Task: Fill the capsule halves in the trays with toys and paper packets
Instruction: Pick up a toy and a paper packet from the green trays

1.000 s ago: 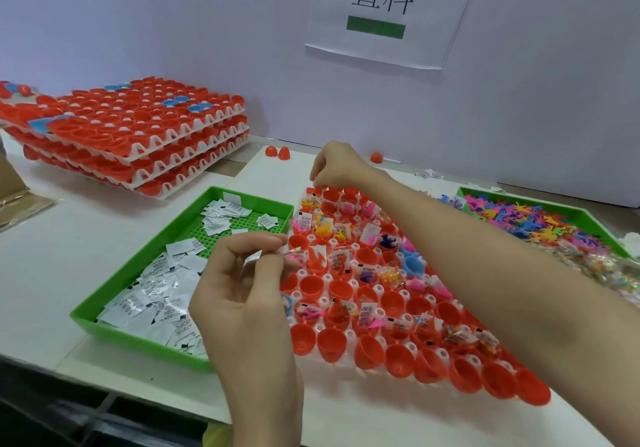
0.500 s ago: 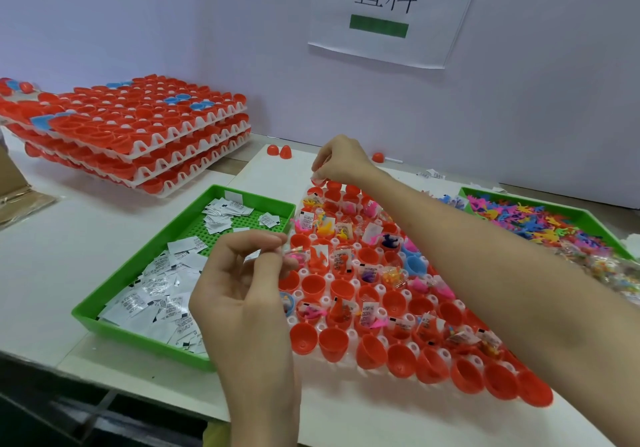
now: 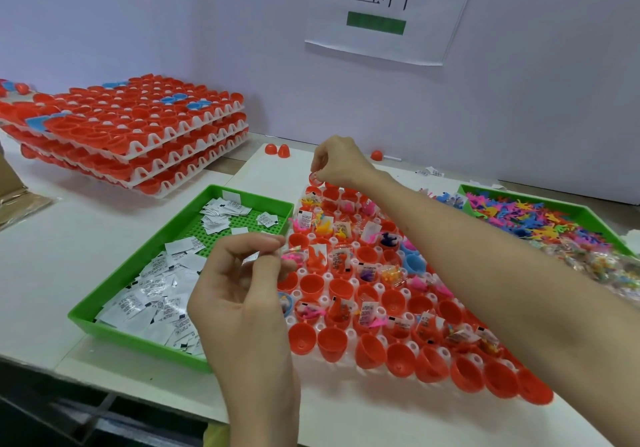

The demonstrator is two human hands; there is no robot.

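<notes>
Pinching a paper packet (image 3: 251, 259), left hand (image 3: 242, 294); right hand (image 3: 341, 162) gripping a small item (image 3: 316, 179) over white table (image 3: 52, 256), pale wall (image 3: 138, 31) behind.

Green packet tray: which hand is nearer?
Left. The left hand hovers at the right edge of the green tray, pinching a paper packet; the right hand is at the far end of the capsule tray.

My only view comes from the camera on my head: it faces forward and down, close over the worktop (image 3: 48, 273), centred on the capsule tray (image 3: 379, 288), the wall (image 3: 138, 24) behind.
</notes>
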